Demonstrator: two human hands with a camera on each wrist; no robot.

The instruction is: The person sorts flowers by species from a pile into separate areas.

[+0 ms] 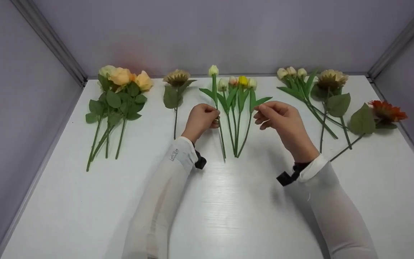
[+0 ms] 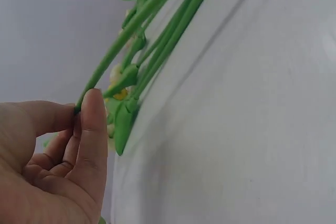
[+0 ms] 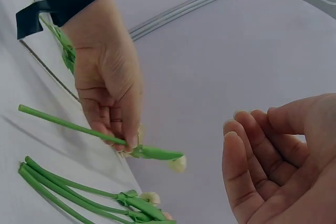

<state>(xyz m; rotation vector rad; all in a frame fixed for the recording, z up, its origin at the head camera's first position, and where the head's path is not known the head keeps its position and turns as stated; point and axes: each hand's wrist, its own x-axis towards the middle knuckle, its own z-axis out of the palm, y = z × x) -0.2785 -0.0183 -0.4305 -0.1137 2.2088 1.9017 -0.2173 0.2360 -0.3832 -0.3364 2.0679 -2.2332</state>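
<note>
My left hand (image 1: 201,121) pinches the green stem of a white tulip (image 1: 213,70) between thumb and fingers, just below its leaves. In the left wrist view the tulip's stem (image 2: 128,32) runs up from the fingertips, raised off the table. Beside it several more tulips, among them a yellow tulip (image 1: 243,80), lie with their stem ends together. To the right of these, my right hand (image 1: 284,124) hovers with fingers loosely bent, close to a leaf of the rightmost tulip. The right wrist view shows nothing between the fingers of that right hand (image 3: 273,166).
A bunch of peach and pale roses (image 1: 120,76) lies on the white table (image 1: 221,208) at left. One beige flower (image 1: 177,77) is left of the tulips. At right are white tulips (image 1: 291,72), another beige flower (image 1: 332,78) and an orange flower (image 1: 388,110). Grey panels (image 1: 221,36) enclose the table.
</note>
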